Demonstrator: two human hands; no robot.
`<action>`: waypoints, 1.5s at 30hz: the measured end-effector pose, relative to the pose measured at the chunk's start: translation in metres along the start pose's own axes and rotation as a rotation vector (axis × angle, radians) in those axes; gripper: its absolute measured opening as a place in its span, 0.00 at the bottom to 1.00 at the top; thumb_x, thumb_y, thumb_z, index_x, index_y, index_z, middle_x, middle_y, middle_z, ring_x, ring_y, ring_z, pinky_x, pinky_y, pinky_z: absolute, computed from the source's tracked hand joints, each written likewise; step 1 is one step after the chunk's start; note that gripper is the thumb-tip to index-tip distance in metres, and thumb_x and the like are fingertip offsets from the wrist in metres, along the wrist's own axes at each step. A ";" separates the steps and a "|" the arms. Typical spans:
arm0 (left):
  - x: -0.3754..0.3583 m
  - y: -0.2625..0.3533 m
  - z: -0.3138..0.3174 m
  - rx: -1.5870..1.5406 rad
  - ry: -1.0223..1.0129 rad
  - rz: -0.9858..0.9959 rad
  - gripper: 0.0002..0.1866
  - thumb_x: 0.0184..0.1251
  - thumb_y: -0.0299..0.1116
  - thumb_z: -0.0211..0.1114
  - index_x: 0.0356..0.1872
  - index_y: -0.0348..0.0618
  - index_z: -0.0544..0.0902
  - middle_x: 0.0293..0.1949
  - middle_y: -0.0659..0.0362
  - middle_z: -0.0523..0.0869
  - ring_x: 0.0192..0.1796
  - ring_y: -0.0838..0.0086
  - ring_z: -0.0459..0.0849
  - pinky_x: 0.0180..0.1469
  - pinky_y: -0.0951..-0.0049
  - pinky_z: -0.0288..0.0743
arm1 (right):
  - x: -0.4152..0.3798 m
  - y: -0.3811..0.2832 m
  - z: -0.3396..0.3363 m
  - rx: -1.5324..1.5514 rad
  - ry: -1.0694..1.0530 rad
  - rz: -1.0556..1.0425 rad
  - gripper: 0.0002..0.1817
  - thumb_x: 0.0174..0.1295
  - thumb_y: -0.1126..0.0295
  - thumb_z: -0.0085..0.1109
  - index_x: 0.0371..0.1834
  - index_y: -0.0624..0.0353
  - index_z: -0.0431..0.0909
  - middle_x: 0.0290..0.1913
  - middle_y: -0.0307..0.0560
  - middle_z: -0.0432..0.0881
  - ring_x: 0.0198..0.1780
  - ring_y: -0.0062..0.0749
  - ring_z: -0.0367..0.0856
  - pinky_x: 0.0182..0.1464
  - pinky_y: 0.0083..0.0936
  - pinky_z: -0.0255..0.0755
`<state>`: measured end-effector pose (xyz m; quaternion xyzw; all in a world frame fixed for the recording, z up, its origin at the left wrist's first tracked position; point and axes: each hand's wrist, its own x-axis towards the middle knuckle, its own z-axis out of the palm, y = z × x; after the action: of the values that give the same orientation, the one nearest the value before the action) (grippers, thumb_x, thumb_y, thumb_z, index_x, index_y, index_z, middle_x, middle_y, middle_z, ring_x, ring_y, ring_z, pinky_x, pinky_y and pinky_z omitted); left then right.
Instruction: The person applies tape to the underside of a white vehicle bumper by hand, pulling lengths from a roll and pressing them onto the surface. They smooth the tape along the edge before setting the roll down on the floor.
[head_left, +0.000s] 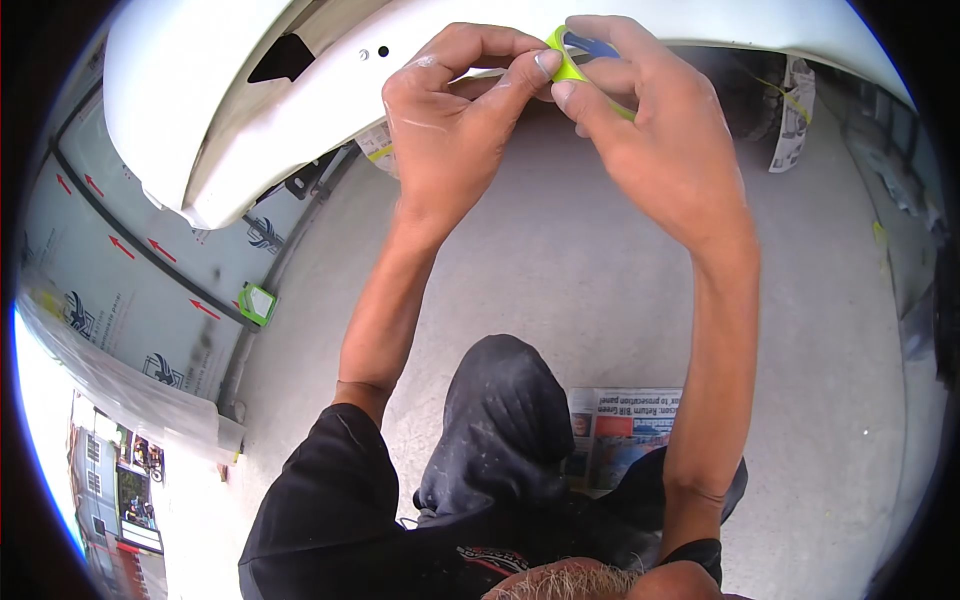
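Observation:
A roll of bright yellow-green masking tape is between my hands at the top of the head view, just below the white car body panel. My right hand is closed around the roll, with fingers through or behind its ring. Something blue shows inside the ring, partly covered by the fingers. My left hand pinches the tape at the roll's left edge between thumb and fingertips. Whitish dust marks the left thumb and the back of that hand.
Newspaper lies on the grey concrete floor by my knee. More taped newspaper hangs near a dark wheel at upper right. A green container stands against the printed panel wall at left.

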<state>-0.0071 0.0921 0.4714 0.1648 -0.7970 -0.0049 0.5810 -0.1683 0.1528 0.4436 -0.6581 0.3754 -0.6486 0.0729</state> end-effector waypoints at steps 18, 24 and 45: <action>0.013 -0.002 0.005 0.526 0.110 0.501 0.06 0.69 0.27 0.75 0.39 0.36 0.86 0.35 0.59 0.91 0.38 0.74 0.90 0.47 0.74 0.86 | 0.010 0.029 0.036 -0.184 0.431 -0.129 0.16 0.66 0.65 0.57 0.23 0.64 0.82 0.16 0.52 0.81 0.20 0.47 0.82 0.29 0.39 0.76; 0.061 -0.009 -0.024 0.356 0.402 0.429 0.04 0.72 0.24 0.71 0.41 0.35 0.85 0.37 0.57 0.84 0.40 0.75 0.85 0.48 0.73 0.86 | 0.012 0.059 -0.003 0.266 0.415 0.342 0.19 0.63 0.64 0.57 0.18 0.64 0.84 0.15 0.41 0.81 0.17 0.18 0.67 0.25 0.24 0.65; 0.099 -0.030 -0.024 0.801 0.265 0.756 0.07 0.60 0.24 0.75 0.38 0.45 0.86 0.34 0.58 0.85 0.32 0.63 0.86 0.32 0.65 0.78 | 0.052 0.010 0.017 0.551 -0.127 0.113 0.30 0.67 0.75 0.57 0.73 0.73 0.70 0.32 0.45 0.86 0.31 0.21 0.78 0.36 0.22 0.74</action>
<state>-0.0034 0.0414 0.5646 0.0750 -0.6605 0.5271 0.5295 -0.1627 0.1087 0.4765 -0.6311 0.2155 -0.6784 0.3083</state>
